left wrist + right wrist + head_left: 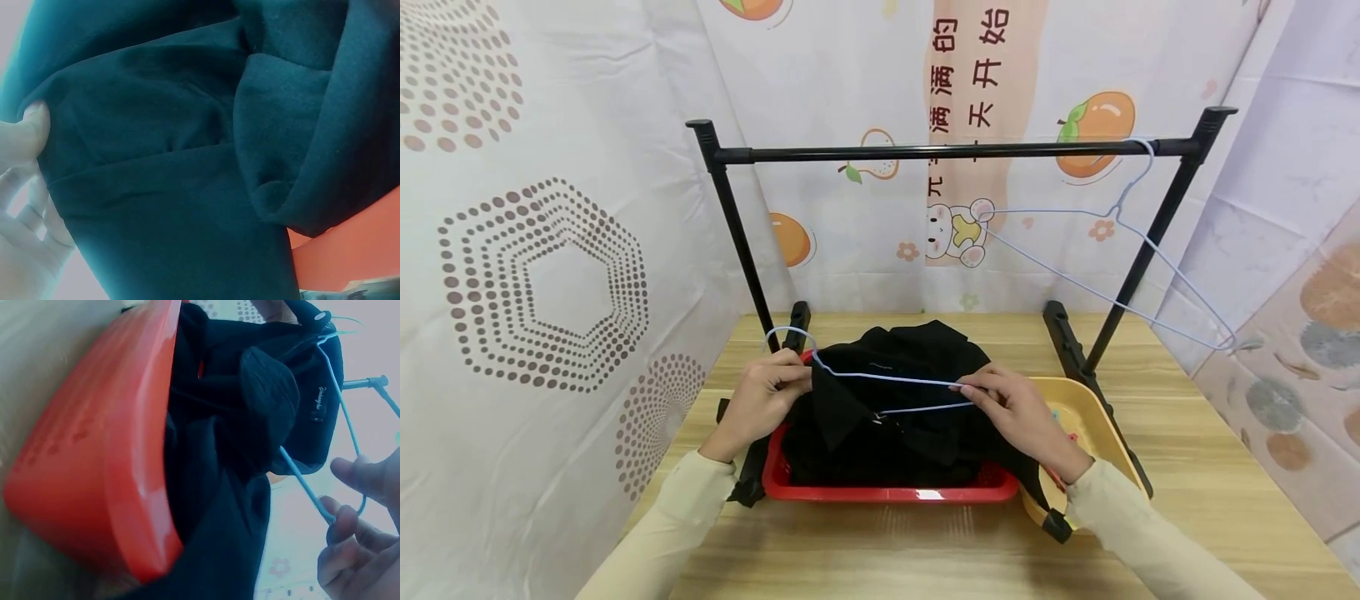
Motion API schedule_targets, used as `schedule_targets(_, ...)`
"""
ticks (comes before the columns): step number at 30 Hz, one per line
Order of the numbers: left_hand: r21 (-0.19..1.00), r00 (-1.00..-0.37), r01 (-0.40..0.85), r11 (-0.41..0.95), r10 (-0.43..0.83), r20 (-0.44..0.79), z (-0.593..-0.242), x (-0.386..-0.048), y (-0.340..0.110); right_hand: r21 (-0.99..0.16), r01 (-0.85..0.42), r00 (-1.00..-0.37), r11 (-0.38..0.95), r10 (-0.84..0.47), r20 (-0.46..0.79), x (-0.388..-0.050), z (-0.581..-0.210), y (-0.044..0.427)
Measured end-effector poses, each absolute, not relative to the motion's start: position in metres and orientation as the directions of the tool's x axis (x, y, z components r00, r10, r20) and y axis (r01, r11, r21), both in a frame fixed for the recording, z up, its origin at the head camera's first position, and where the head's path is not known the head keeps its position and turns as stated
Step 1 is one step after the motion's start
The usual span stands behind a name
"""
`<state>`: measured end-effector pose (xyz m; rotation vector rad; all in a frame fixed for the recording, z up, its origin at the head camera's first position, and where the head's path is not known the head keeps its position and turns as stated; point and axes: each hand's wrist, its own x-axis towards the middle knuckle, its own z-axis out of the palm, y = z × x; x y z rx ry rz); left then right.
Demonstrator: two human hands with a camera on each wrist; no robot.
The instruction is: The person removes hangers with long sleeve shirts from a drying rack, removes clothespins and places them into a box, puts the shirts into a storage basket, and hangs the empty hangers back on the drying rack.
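A black collared garment (917,358) is bunched over the red basket (887,493). My left hand (767,396) pinches its left edge near the collar; in the left wrist view the thumb (37,128) presses on the dark cloth. A light blue wire hanger (887,379) lies partly inside the garment, its hook rising at the left by my left hand. With thumb and fingers my right hand (1011,408) grips the hanger's right end. The right wrist view shows that end bare between the fingers, the lower wire running into the cloth beside a label (320,403).
A black garment rack (925,152) stands behind the basket. Another blue hanger (1120,208) hangs at the right of its bar. A yellow tray (1101,417) with small coloured items sits right of the basket, beneath my right forearm. Printed curtains (850,100) surround the wooden table (1210,500).
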<state>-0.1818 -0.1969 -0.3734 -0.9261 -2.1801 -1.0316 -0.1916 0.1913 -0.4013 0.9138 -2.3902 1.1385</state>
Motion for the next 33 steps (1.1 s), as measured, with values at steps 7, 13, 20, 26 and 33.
schedule_targets(7, 0.427, -0.62, 0.761, 0.488, 0.355, 0.7, -0.3727, -0.1816, -0.1954, -0.372, -0.764, -0.62, 0.527, -0.444, 0.647, -0.1924, -0.3956, 0.188)
schedule_targets(13, 0.436, -0.617, 0.77, 0.466, 0.367, 0.696, -0.3729, -0.182, -0.1934, -0.297, -0.807, -0.552, 0.51, -0.475, 0.685, -0.1936, -0.3948, 0.1834)
schedule_targets(20, 0.444, -0.62, 0.772, 0.455, 0.382, 0.685, -0.376, -0.1818, -0.1939, -0.298, -0.816, -0.55, 0.496, -0.505, 0.666, -0.1945, -0.3982, 0.1814)
schedule_targets(26, 0.444, -0.614, 0.779, 0.442, 0.397, 0.682, -0.3751, -0.1814, -0.1944, -0.281, -0.831, -0.53, 0.48, -0.528, 0.663, -0.1956, -0.4016, 0.182)
schedule_targets(33, 0.465, -0.626, 0.774, 0.431, 0.405, 0.667, -0.3754, -0.1812, -0.1946, -0.265, -0.854, -0.491, 0.448, -0.524, 0.696, -0.196, -0.4039, 0.1853)
